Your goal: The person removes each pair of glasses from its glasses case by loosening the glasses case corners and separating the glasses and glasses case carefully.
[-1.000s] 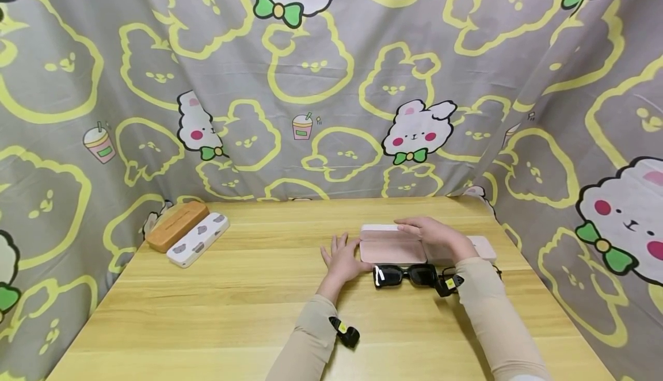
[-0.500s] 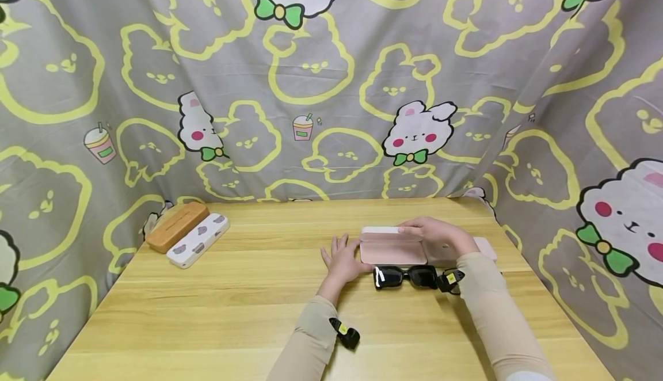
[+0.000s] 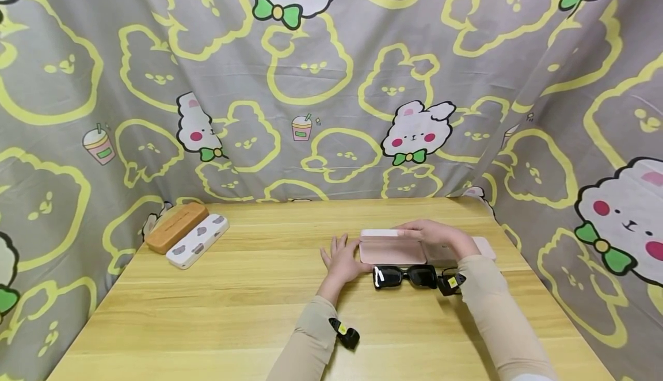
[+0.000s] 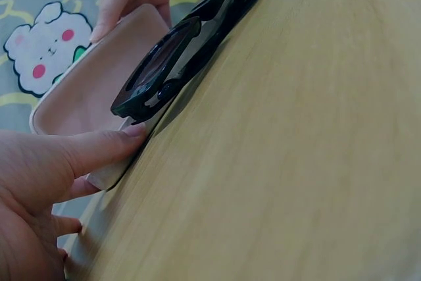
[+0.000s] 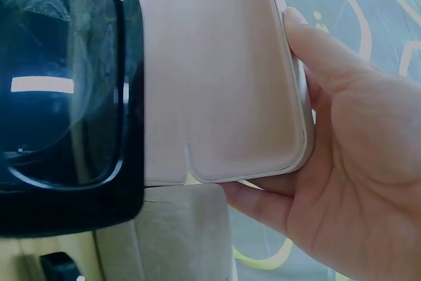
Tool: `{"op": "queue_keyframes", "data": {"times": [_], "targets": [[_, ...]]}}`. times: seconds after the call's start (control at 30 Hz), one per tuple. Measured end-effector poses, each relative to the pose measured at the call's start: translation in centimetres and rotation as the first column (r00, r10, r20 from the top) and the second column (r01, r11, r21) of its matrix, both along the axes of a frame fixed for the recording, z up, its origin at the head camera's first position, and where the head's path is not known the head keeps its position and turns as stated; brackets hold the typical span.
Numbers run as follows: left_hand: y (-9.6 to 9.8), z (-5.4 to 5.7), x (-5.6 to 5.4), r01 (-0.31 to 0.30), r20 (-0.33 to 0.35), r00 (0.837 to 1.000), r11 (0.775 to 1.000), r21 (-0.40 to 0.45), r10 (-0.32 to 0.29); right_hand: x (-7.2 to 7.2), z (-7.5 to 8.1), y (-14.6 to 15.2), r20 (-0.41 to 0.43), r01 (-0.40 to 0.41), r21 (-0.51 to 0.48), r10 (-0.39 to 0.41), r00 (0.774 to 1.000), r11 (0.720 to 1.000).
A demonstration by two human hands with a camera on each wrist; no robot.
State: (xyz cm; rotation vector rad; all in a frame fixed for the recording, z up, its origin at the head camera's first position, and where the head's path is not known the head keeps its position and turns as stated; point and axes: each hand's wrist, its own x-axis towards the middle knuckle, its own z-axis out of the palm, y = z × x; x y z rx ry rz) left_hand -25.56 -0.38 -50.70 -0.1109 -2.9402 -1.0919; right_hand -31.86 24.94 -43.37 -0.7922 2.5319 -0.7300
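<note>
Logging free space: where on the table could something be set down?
The table is bare between the patterned case and left hand, and left of the left sleeve. Crowded: around the open case, sunglasses and right hand.

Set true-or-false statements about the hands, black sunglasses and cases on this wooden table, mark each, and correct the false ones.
1. The black, dark-lensed sunglasses lie on the wood-grain table in front of the open, white, pink-lined rectangular case. True.
2. The right hand grips that case's raised lid; the left hand is at the case's left end. True.
3. The left hand holds the sunglasses up. False: they lie on the table.
4. The brown rectangular case lies beside the white oblong case with grey bear prints. True.
5. Those two cases lie right of the sunglasses. False: they lie left of them.
</note>
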Motion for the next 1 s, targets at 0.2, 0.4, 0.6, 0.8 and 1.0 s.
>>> {"op": "queue_keyframes", "data": {"times": [0.2, 0.4, 0.6, 0.8, 1.0], "targets": [[0.0, 0.0, 0.1, -0.006, -0.002, 1.000, 1.000, -0.018, 0.006, 0.5, -0.6, 0.1, -0.017, 0.006, -0.073, -0.007, 1.000, 0.997], [0.0, -0.1, 0.1, -0.010, 0.000, 1.000, 1.000, -0.021, 0.010, 0.6, -1.1, 0.2, -0.019, 0.028, -0.132, -0.031, 0.999, 0.991], [0.0, 0.0, 0.1, -0.009, -0.013, 1.000, 1.000, -0.009, 0.009, 0.7, -1.4, 0.3, -0.033, 0.039, -0.178, -0.045, 0.998, 0.983], [0.0, -0.1, 0.1, -0.007, -0.007, 1.000, 1.000, -0.012, 0.007, 0.8, -1.8, 0.4, -0.046, 0.038, -0.192, -0.048, 0.998, 0.981], [0.1, 0.0, 0.2, -0.011, -0.011, 1.000, 1.000, -0.005, 0.011, 0.8, -1.8, 0.5, -0.043, 0.036, -0.204, -0.046, 0.998, 0.978]]}}
